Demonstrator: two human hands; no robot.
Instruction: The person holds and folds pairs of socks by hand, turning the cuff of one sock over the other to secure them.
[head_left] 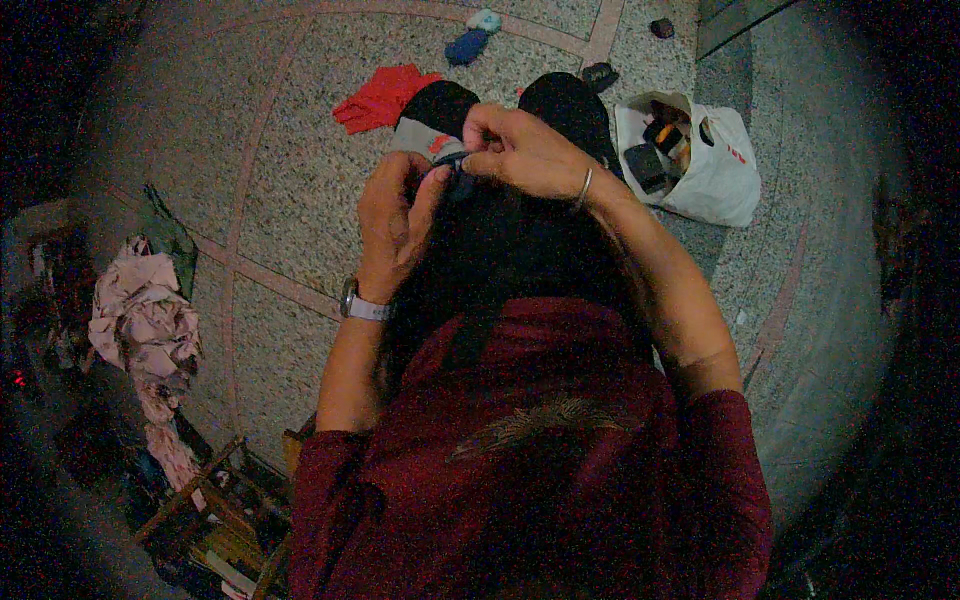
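Above my lap, both hands meet on a small grey sock [413, 138] with an orange-red patch and a dark edge. My left hand [390, 215] pinches the dark edge between thumb and fingers from the near left. From the right, my right hand [528, 155] has its fingers closed on the same edge, close to the left thumb. The grey part lies over my left knee, and some of the fabric is hidden behind my fingers.
Red cloth [385, 97] lies on the speckled floor beyond my left knee. Farther off are a blue bundle [466, 47], a pale bundle [484, 21] and dark bundles [600, 76]. A filled white bag [728, 165] stands right; crumpled pink fabric [145, 310] and a wooden frame [190, 500] are left.
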